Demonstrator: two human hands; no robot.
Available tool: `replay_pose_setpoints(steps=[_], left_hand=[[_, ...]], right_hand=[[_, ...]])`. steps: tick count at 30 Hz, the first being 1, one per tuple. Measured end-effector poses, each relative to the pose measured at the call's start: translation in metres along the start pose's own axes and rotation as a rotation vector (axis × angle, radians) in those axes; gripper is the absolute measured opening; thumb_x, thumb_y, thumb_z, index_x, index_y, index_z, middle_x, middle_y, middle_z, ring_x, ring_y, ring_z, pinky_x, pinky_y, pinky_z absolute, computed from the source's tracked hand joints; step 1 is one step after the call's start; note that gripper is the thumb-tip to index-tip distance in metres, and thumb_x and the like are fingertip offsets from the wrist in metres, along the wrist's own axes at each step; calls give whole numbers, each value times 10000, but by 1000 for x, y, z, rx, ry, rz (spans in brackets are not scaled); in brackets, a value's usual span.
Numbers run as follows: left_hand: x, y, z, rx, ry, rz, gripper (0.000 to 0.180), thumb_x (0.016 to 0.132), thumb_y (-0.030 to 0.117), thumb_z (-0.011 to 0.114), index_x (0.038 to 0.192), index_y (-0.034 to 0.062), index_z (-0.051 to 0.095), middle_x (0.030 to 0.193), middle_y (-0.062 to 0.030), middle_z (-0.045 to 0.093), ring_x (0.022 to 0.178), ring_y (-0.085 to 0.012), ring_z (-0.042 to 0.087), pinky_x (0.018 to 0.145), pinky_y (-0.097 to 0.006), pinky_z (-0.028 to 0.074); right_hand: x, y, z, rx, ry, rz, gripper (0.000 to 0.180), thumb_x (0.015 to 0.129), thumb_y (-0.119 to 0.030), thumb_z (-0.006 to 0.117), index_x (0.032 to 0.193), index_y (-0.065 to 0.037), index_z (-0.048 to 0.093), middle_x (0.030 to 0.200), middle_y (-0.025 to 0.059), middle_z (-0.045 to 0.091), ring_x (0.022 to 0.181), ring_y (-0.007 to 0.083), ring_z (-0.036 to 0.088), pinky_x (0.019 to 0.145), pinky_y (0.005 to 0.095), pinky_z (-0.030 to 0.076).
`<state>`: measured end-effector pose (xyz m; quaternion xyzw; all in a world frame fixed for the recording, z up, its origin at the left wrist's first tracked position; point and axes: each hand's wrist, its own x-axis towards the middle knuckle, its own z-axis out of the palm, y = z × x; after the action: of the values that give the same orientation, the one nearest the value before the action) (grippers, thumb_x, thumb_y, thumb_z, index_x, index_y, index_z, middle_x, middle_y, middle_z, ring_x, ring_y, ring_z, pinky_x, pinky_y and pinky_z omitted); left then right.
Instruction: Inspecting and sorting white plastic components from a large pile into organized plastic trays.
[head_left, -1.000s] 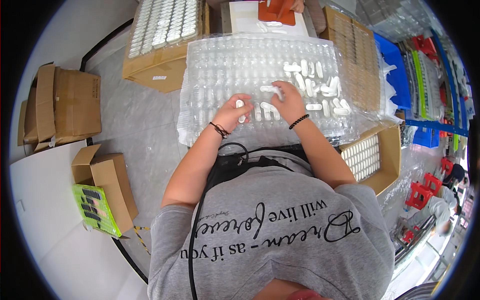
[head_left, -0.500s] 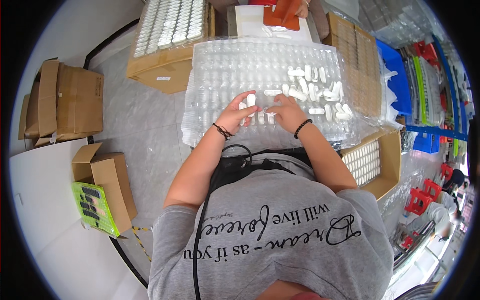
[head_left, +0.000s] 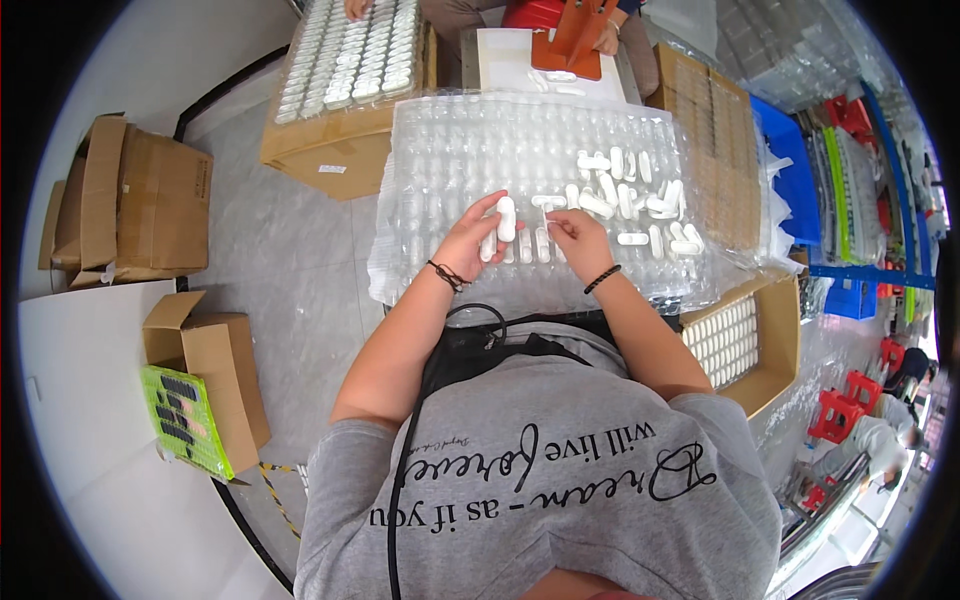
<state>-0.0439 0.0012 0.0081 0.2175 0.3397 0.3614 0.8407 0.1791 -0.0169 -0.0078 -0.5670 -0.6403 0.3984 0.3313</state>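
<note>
Head view, looking down. The left hand [head_left: 470, 238] pinches a small white oblong plastic piece [head_left: 506, 218] upright between thumb and fingers, just above the near rows of a large clear moulded plastic blister tray [head_left: 450, 150] that lies flat in front of the person. The right hand [head_left: 578, 238], just beside the left, has its fingers drawn narrowly together around the stem of a white T-shaped plastic part [head_left: 547, 206] over the same rows. A cluster of loose white oblong pieces [head_left: 640, 205] lies on the tray's right half, near the right hand; a few more sit in the pockets between the two hands. To the right, an open cardboard box [head_left: 780, 340] holds rows of white pieces. Beyond the tray, a second filled tray [head_left: 350, 55] rests on a cardboard box, and another person's hand [head_left: 357, 8] shows at its far edge. Empty folded cardboard boxes [head_left: 130, 205] stand well apart on the left.
</note>
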Motion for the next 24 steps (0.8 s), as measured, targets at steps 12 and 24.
replay_pose_setpoints(steps=[12,24], left_hand=[[3,-12,-15,176,-44,-26,262,915,208,639,1122,56,590,840,4,607,676,-57,528,502,-194,392],[2,-11,-12,187,-63,-25,233,915,203,637,1095,61,596,795,-7,587,616,-49,496,485,-187,366]], right_hand=[[-3,-35,38,547,-19,115,130,882,5,595,1009,-15,610,879,15,591,732,70,569,620,209,455],[-8,-33,43,471,64,-84,123,865,96,560,942,7,597,977,37,510,814,86,546,664,204,445]])
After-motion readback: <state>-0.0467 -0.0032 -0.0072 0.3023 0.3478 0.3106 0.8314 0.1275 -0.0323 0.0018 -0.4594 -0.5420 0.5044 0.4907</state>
